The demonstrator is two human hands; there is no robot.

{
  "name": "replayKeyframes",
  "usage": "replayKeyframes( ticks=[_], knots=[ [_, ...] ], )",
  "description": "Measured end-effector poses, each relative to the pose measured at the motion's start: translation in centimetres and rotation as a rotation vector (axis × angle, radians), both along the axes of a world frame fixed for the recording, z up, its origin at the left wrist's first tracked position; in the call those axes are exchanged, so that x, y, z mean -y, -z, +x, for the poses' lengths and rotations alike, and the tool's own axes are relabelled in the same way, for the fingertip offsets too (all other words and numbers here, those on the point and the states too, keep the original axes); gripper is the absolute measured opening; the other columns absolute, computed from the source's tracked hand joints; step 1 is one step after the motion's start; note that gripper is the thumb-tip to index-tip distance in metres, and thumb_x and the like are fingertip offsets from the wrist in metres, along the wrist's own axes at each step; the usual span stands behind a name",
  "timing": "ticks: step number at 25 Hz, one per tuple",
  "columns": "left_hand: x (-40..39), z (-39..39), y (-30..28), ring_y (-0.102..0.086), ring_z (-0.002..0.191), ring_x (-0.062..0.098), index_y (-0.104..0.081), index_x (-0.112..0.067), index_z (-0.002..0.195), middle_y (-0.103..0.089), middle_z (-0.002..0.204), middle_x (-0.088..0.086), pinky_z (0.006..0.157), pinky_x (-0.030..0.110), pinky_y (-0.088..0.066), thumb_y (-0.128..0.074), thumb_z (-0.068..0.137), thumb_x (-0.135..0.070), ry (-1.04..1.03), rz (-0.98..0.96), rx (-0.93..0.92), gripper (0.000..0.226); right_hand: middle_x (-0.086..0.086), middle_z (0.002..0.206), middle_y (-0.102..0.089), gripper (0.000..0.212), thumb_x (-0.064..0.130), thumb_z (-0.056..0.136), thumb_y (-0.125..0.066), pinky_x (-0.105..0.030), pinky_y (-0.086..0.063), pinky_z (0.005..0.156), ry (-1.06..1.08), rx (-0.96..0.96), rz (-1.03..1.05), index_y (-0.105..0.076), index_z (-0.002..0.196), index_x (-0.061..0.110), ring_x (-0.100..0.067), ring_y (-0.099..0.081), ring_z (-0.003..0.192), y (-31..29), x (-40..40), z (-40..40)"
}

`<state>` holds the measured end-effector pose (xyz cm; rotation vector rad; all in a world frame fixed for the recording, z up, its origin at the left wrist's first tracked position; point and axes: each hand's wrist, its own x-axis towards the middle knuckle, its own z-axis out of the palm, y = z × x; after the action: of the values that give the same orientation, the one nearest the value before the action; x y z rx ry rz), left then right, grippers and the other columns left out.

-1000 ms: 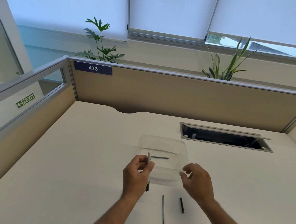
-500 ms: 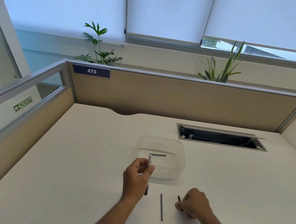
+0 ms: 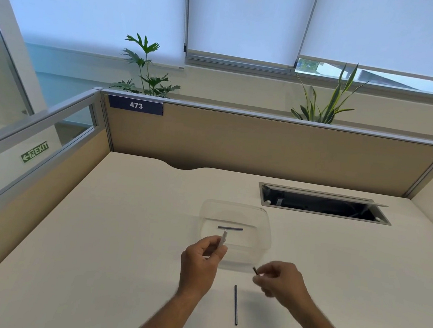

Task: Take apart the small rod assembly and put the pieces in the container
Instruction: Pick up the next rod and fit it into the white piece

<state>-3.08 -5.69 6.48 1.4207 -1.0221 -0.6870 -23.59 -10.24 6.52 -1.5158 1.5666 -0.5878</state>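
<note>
A pale bench (image 3: 112,233) is seen from above, and at its left, at about nine o'clock from the container, an exit sign (image 3: 34,155) is fixed to the partition. The left hand (image 3: 199,262) is held at six o'clock of the clear container (image 3: 263,238); its grip is closed on a pale rod piece (image 3: 224,238), pinched between thumb and fingers, whose tip stands up over the container's near wall. One dark rod (image 3: 230,228) is seen lying flat inside the container. A long dark rod (image 3: 235,304) lies on the bench between the two forearms. At four o'clock of the container, the right hand (image 3: 280,280) is raised off the bench, its grip pinched on a short dark piece (image 3: 255,271). A cable hatch (image 3: 323,205) stands open at two o'clock
</note>
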Motion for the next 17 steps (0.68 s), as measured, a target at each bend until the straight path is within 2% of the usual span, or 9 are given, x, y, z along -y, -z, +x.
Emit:
replayKeyframes(
  ticks=[3,5,7,10,14,17],
  knots=[
    [0.0,0.0,0.2,-0.068,0.083,-0.002,-0.073,-0.043,0.089,-0.074,0.083,-0.024,0.070,0.013,-0.053,-0.074,0.085,-0.015,0.011,-0.006,0.061,0.028,-0.005,0.067,-0.074,0.009,0.015,0.072,-0.085,-0.025,-0.053,0.054,-0.009,0.094,-0.110,-0.078,0.077,0.018,-0.010,-0.062,0.055,-3.2,0.4,0.9],
    [0.0,0.1,0.4,-0.068,0.085,-0.001,-0.076,-0.033,0.097,-0.074,0.086,-0.019,0.074,0.019,-0.055,-0.073,0.087,-0.013,0.016,-0.029,0.132,0.023,0.002,0.070,-0.075,0.008,0.017,0.075,-0.083,-0.021,-0.050,0.054,-0.055,0.074,-0.214,-0.079,0.079,0.022,-0.005,-0.060,0.056,-5.0,0.8,1.4],
    [-0.1,0.2,0.5,-0.067,0.083,0.005,-0.076,-0.025,0.104,-0.073,0.086,-0.013,0.075,0.028,-0.056,-0.070,0.089,-0.013,0.043,-0.063,0.253,0.021,0.009,0.071,-0.075,0.010,0.016,0.076,-0.082,-0.014,-0.047,0.055,-0.122,0.029,-0.310,-0.079,0.082,0.024,-0.001,-0.061,0.058,-6.2,0.8,1.8],
    [-0.4,0.5,0.6,-0.063,0.079,0.015,-0.073,-0.024,0.112,-0.072,0.085,-0.005,0.070,0.038,-0.054,-0.065,0.093,-0.016,0.094,-0.107,0.489,0.022,0.012,0.073,-0.072,0.016,0.009,0.073,-0.083,-0.006,-0.045,0.059,-0.181,-0.001,-0.413,-0.079,0.083,0.021,0.003,-0.061,0.067,-7.1,0.5,2.5],
    [-0.9,0.7,0.5,-0.059,0.075,0.020,-0.072,-0.026,0.111,-0.073,0.084,-0.005,0.065,0.045,-0.049,-0.059,0.094,-0.022,0.105,-0.154,0.700,0.022,0.010,0.072,-0.070,0.019,0.004,0.070,-0.085,-0.007,-0.044,0.058,-0.202,-0.019,-0.445,-0.079,0.079,0.018,0.004,-0.059,0.067,-6.9,0.1,3.0],
    [-1.1,0.8,0.3,-0.057,0.073,0.020,-0.072,-0.027,0.109,-0.071,0.082,-0.006,0.064,0.045,-0.047,-0.056,0.093,-0.025,0.105,-0.163,0.765,0.023,0.009,0.071,-0.068,0.020,0.001,0.069,-0.085,-0.008,-0.045,0.058,-0.211,-0.033,-0.444,-0.078,0.077,0.017,0.001,-0.059,0.064,-6.5,-0.3,3.2]
  ],
)
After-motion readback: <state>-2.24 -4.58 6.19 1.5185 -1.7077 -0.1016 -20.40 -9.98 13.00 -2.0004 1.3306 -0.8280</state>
